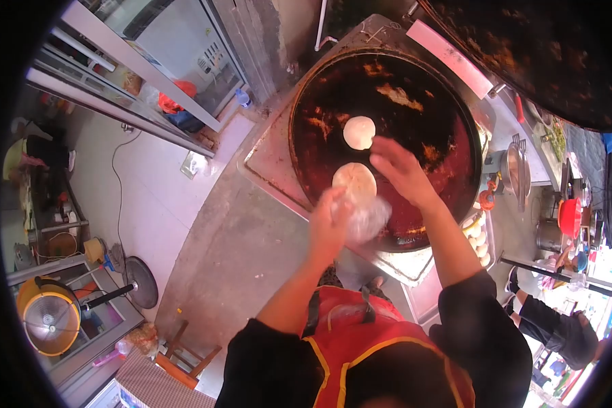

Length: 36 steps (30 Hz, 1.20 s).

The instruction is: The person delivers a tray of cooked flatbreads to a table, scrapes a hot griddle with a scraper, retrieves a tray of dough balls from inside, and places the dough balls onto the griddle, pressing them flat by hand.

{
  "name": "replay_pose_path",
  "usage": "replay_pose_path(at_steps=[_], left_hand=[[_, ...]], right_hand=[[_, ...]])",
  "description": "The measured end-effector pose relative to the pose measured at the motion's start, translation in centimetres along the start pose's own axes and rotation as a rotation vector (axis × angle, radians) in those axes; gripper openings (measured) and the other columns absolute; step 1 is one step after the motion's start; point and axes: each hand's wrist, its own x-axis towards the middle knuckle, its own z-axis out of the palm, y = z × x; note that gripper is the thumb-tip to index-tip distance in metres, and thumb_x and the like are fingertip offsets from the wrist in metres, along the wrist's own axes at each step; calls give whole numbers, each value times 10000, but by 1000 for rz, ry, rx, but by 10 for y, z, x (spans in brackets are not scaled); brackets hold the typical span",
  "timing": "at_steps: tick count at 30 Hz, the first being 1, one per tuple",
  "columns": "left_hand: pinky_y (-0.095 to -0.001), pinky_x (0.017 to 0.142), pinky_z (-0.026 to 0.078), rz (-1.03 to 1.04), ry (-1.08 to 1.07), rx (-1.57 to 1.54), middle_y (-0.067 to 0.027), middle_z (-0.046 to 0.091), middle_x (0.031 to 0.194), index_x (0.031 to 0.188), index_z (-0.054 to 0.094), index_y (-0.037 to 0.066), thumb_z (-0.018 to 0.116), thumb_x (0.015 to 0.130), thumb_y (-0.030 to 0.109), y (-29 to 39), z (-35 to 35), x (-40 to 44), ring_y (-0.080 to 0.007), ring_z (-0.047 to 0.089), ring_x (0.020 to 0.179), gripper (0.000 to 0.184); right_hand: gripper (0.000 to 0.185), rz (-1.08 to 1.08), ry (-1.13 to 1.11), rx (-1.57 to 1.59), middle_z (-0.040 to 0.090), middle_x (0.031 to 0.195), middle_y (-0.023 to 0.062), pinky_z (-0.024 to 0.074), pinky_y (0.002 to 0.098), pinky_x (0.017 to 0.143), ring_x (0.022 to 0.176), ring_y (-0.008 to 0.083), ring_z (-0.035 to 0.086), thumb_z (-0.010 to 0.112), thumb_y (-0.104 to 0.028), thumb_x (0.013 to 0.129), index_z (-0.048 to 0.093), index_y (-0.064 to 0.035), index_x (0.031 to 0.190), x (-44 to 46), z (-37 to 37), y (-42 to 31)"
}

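Observation:
A large round dark griddle (387,88) with an oily surface fills the upper middle. One round pale flatbread (359,132) lies on it, near the fingertips of my right hand (400,168), whose fingers are spread over the pan with nothing in them. My left hand (330,221) is at the griddle's near left edge, its fingers closed on a clear plastic bag (367,219), blurred by motion. A second, slightly browned flatbread (354,181) is at the fingertips of my left hand, beside the bag; whether it lies inside the bag is unclear.
A raised dark round lid (537,54) hangs at the upper right. Pale dough balls (479,241) sit right of the griddle, below a metal pot (515,170). At the lower left are a yellow fan (49,316) and a wooden stool (187,353). People are at the far right.

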Motion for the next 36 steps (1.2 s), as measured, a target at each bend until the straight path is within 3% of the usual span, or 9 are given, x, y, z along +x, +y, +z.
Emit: replay_pose_path(at_steps=[2,5,7,10,16,22,29,33,36], left_hand=[[-314,825,455,20,24,-66,-141,625,1018,1102,560,-7,575,860,147,5,4,24,-203,598,913,287],[-300,767,469,0,1,-34,-117,638,950,1074,582,0,584,857,152,16,10,48,-165,600,830,265],[-288,714,478,-77,-39,61,-104,641,894,1061,594,3,585,857,149,8,13,56,-134,594,762,251],[-280,641,477,-155,-38,21,-66,636,851,1062,607,22,582,880,180,7,20,51,-110,577,709,243],[-249,633,471,-363,36,-601,-33,622,859,1040,610,12,584,907,204,21,34,48,-109,574,719,234],[-250,669,458,-152,0,-260,-40,614,816,961,610,-20,603,841,110,-4,33,80,-92,559,761,177],[-244,666,460,-69,89,-252,-43,631,849,973,621,-28,629,780,83,-21,66,172,-87,560,745,222],[-346,727,501,106,303,552,-120,658,904,886,665,36,643,784,139,-26,68,177,-257,640,778,147],[-399,758,493,298,164,700,-113,619,974,918,666,110,578,810,154,-31,61,178,-334,607,909,146]], right_hand=[[438,100,-145,290,625,1070,152,464,305,883,1029,181,588,693,-104,761,542,10,1155,-29,0,-1],[383,-83,97,-82,630,1058,123,470,301,850,973,165,597,684,-90,764,559,12,1111,-39,9,-4],[305,-110,260,-191,604,1036,141,478,338,829,952,248,604,618,-12,755,556,9,1053,-39,13,-10],[288,-488,420,-525,571,935,162,479,396,793,886,369,557,548,66,726,558,-4,1004,-31,20,2],[458,-460,117,-648,445,1293,226,377,413,993,1213,401,415,510,-92,885,389,-9,1318,-62,42,15],[464,-230,173,-65,437,1309,253,390,395,988,1211,377,445,485,-122,917,359,-1,1347,-40,27,10],[422,-267,362,-322,472,1312,213,375,373,1007,1205,329,476,456,-67,926,391,-21,1340,6,8,38],[476,-310,276,-262,378,1388,218,308,376,1058,1292,345,368,408,-156,954,310,10,1388,21,10,40],[552,-384,122,-332,215,1483,216,155,377,1132,1392,331,178,307,-295,986,215,26,1426,43,14,39]])
